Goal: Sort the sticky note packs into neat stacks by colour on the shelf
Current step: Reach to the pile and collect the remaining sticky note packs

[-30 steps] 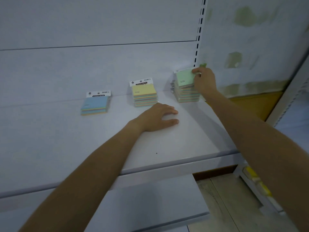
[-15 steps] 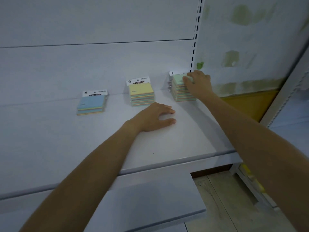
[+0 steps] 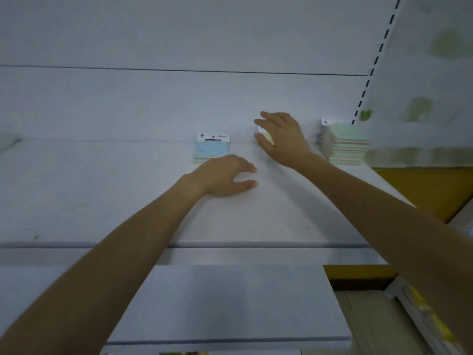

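White shelf: blue pack, seemingly square

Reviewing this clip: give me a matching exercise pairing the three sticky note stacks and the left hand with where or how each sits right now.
Things:
1. blue stack
2. yellow stack
3. green stack
4. left hand

States:
A. flat on the shelf, holding nothing
B. mostly hidden under the right hand
C. farthest right, by the slotted upright
D. leftmost, top fully in view

Pairs: 1-D, 2-B, 3-C, 4-A
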Available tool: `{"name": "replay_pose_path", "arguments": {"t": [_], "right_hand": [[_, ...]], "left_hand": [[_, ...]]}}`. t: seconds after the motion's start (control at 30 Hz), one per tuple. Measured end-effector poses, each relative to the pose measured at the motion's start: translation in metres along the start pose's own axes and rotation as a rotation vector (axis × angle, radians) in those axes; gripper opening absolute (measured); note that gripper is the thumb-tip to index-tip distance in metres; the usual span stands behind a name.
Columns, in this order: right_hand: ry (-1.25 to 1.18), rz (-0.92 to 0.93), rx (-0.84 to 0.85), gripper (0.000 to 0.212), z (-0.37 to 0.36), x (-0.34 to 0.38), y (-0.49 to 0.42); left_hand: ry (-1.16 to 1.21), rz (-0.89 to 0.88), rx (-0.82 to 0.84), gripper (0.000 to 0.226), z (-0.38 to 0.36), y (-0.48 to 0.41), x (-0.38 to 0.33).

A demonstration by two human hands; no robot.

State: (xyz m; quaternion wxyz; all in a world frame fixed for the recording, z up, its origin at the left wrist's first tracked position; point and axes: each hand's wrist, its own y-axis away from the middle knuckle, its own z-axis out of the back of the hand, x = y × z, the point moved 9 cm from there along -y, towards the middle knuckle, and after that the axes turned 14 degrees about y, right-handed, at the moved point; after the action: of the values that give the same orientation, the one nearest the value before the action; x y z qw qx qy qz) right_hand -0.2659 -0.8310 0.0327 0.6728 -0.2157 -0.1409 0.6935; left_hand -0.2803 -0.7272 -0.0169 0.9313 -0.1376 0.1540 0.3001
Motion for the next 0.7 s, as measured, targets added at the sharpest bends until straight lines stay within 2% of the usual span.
{"name": "replay_pose_path", "arguments": {"t": [0.13,0.27,0.5,0.7], "right_hand": [[-0.059,0.066,0.018,0.061,-0.007,0.091,-0.023],[-0.117,0.125,0.065,0.048,-0.022,0.191,-0.044],[-0.151,0.287,0.165,0.05,-0.046,0.36,-0.079],[-0.204,0.411,0.222,0.051,-0.066,0.473,-0.115]], "left_hand": [[-0.063,0.132,-0.04,0.047,0.041,0.069,0.073],[-0.072,0.253,-0.082,0.048,0.085,0.144,0.147],[-0.065,0.442,-0.227,0.046,0.151,0.268,0.262],[-0.098,0.538,-0.3,0.044,0.194,0.331,0.341]]}}
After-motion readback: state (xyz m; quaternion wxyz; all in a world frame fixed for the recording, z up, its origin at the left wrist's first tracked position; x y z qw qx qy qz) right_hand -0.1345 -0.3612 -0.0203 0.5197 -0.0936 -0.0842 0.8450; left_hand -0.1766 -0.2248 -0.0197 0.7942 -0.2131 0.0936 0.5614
